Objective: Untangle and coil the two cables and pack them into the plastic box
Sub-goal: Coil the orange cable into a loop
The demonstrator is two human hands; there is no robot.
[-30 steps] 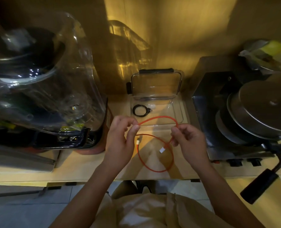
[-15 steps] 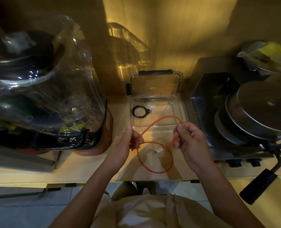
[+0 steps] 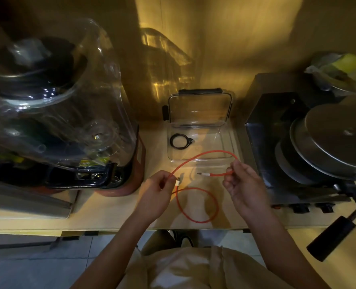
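A red cable (image 3: 196, 205) hangs between both hands above the counter. My left hand (image 3: 159, 189) pinches it near one white plug, and a round loop droops below. From there the cable arcs up and over to my right hand (image 3: 240, 181), which pinches it near the other white plug pointing left. The clear plastic box (image 3: 227, 140) stands open just beyond the hands, its lid (image 3: 200, 108) upright against the wall. A small black cable (image 3: 180, 140) lies coiled in the box's left part.
A large clear blender jar (image 3: 54, 101) on a dark base fills the left. A metal appliance (image 3: 323, 147) with a round lid and a black handle (image 3: 331, 237) stands on the right. The wooden counter's front edge (image 3: 110, 228) runs below the hands.
My hands have drawn apart. The second plug end has come up out of the loop and now sticks out left from my right hand. The loop hangs lower under my left hand.
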